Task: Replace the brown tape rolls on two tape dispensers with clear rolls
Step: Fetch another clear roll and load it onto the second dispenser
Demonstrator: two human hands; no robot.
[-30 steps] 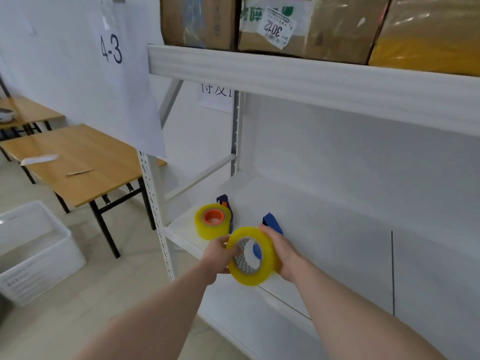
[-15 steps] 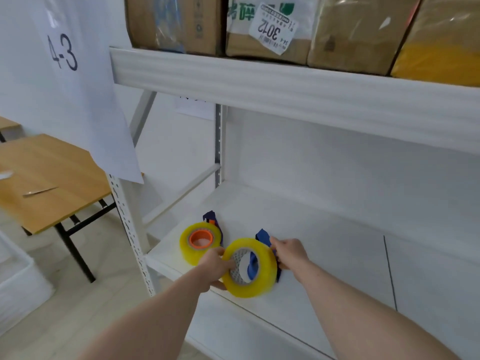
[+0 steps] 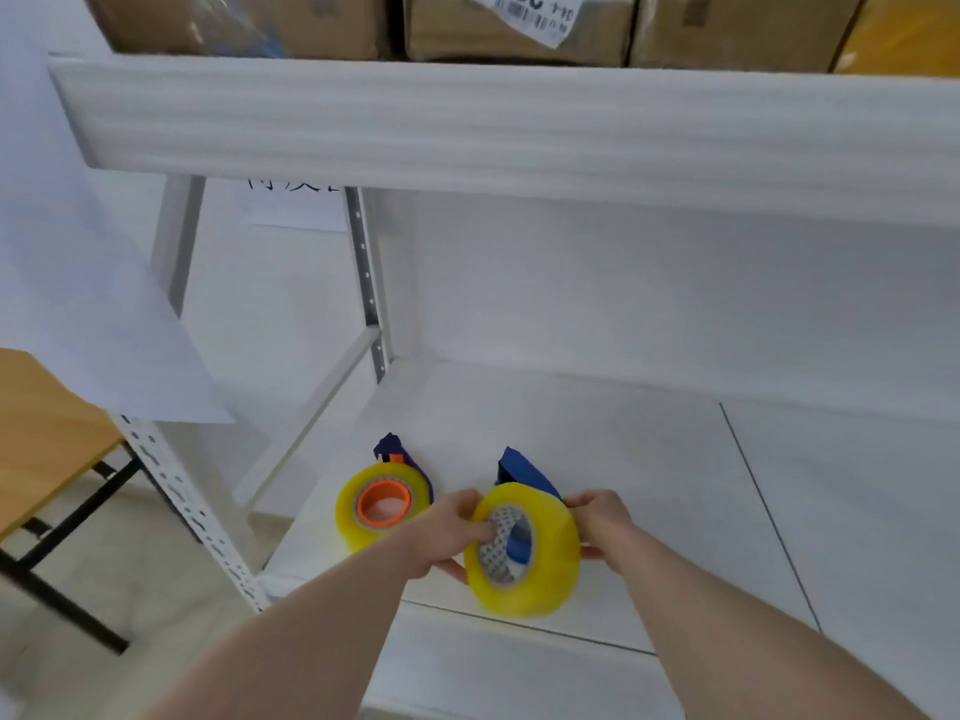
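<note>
A yellowish clear tape roll stands on edge at the front of the white shelf, mounted on a blue tape dispenser whose body shows behind it and through its core. My left hand grips the roll's left face, fingers at the core. My right hand holds the roll's right side against the dispenser. To the left stands a second clear roll with an orange core, on a dark blue dispenser.
The upper shelf beam hangs close overhead with cardboard boxes on it. A perforated white upright stands at the left front corner. A wooden table lies to the left. A paper sheet hangs from the rack.
The view has moved closer and to the right, toward the shelf. The roll and dispenser have come down from mid-air onto the shelf front, with both hands still on them.
</note>
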